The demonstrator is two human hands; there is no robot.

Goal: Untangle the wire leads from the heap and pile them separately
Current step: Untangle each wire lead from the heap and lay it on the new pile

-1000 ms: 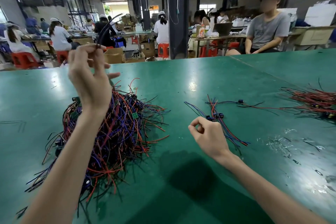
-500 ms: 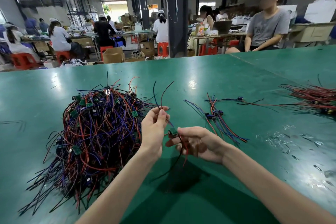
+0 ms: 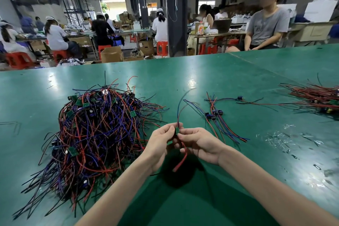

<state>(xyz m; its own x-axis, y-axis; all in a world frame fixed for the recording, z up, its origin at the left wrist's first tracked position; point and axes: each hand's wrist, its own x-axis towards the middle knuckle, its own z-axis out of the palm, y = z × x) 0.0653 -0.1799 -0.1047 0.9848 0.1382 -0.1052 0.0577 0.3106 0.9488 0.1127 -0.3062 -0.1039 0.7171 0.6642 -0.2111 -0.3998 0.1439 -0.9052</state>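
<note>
On the green table [image 3: 183, 79], left of centre, sits the big heap [image 3: 99, 130] of tangled red, blue and black wire leads. Another bundle [image 3: 317, 97] lies at the far right edge, with a small separated pile [image 3: 218, 117] between them. Nearer the camera, the left hand [image 3: 159, 145] and right hand [image 3: 200, 145] meet, both pinching one wire lead [image 3: 184, 156] by its little green board [image 3: 177, 131]; its wires stick up and hang down.
</note>
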